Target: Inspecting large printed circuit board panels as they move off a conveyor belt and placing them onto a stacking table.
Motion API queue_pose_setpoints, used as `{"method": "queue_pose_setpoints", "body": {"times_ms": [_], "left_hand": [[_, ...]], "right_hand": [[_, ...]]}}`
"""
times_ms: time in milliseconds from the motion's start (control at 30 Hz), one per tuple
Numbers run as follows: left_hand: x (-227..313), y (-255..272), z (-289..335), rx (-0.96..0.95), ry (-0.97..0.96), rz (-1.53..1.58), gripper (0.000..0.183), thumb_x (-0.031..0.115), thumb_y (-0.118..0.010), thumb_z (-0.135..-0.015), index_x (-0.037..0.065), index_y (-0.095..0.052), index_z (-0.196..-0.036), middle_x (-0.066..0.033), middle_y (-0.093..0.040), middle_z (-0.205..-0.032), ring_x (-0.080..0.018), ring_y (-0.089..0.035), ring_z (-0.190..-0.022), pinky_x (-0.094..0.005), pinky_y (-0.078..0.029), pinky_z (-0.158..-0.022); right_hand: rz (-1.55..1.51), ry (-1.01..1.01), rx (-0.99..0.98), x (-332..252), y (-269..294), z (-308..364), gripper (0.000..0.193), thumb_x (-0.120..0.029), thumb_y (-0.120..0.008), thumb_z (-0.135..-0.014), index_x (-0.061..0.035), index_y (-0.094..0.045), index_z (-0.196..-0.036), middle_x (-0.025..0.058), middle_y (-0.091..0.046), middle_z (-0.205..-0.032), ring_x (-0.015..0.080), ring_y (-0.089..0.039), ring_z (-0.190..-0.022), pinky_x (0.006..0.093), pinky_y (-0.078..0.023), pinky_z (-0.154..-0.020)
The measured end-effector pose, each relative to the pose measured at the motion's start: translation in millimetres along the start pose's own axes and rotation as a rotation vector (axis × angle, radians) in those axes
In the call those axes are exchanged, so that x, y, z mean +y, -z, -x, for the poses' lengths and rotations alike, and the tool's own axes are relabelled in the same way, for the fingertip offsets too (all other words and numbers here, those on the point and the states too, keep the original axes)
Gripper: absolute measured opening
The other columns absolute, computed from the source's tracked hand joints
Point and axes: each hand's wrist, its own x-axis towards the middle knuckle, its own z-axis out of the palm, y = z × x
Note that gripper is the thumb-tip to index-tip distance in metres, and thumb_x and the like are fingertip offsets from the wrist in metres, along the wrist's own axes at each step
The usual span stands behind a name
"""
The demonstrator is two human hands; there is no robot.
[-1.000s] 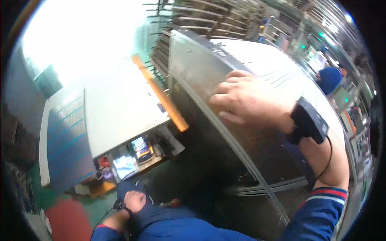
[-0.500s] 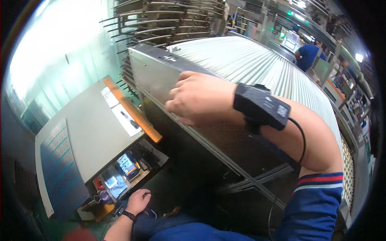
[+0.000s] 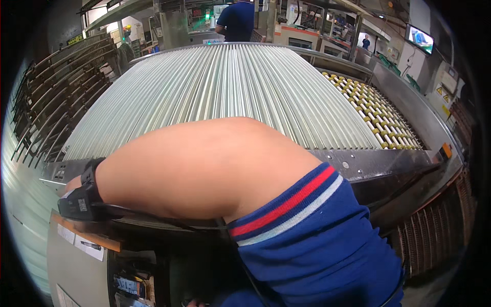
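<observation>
My right forearm stretches leftward across the front of a wide roller conveyor (image 3: 230,82) with pale, closely set rods. Mostly covered by a black wrist-worn device (image 3: 81,203), my right hand (image 3: 75,183) is at the left end of the conveyor's metal front rail (image 3: 353,162). Small dark switches (image 3: 60,172) sit on the rail beside that hand; contact with them cannot be made out, and its fingers are hidden. Only a sliver of my left hand (image 3: 194,303) shows at the lower edge, low down near the desk, its fingers mostly out of sight.
A grey desk (image 3: 76,266) with papers, a pen (image 3: 91,245) and an orange edge strip stands at lower left, phone-like devices (image 3: 130,285) on its shelf. Racks of curved bars (image 3: 66,97) rise at left. Yellow-ringed rollers (image 3: 373,110) lie at right. A person (image 3: 238,20) stands beyond the conveyor.
The view has swung right and up, toward the conveyor. My right hand now appears farther left, at the rail's end by the switches. My left hand has nearly left the picture.
</observation>
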Motion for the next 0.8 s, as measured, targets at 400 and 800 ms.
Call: {"method": "queue_pose_setpoints", "body": {"times_ms": [400, 800], "left_hand": [[-25.1, -17.3, 0.7, -0.021, 0.164, -0.063, 0.05, 0.046, -0.062, -0.092, 0.011, -0.069, -0.127, -0.0216, -0.069, -0.125, -0.0404, -0.065, -0.117, -0.0492, -0.051, -0.102], [-3.7, 107.1, 25.2, 0.682, -0.117, 0.005, 0.026, 0.024, -0.065, -0.095, 0.005, -0.07, -0.111, -0.0165, -0.071, -0.104, -0.0367, -0.069, -0.097, -0.0442, -0.055, -0.086]], "right_hand": [[0.021, 0.047, 0.152, -2.8, -16.2, -0.6, 0.019, -0.026, -0.071, -0.088, -0.0134, -0.07, -0.101, 0.0085, -0.07, -0.098, 0.0284, -0.067, -0.101, 0.0443, -0.048, -0.1], [0.089, -0.026, 0.084, -10.4, -5.4, -2.2, 0.022, -0.017, -0.072, -0.085, -0.0091, -0.07, -0.105, 0.0107, -0.068, -0.099, 0.0326, -0.063, -0.105, 0.0449, -0.046, -0.104]]}}
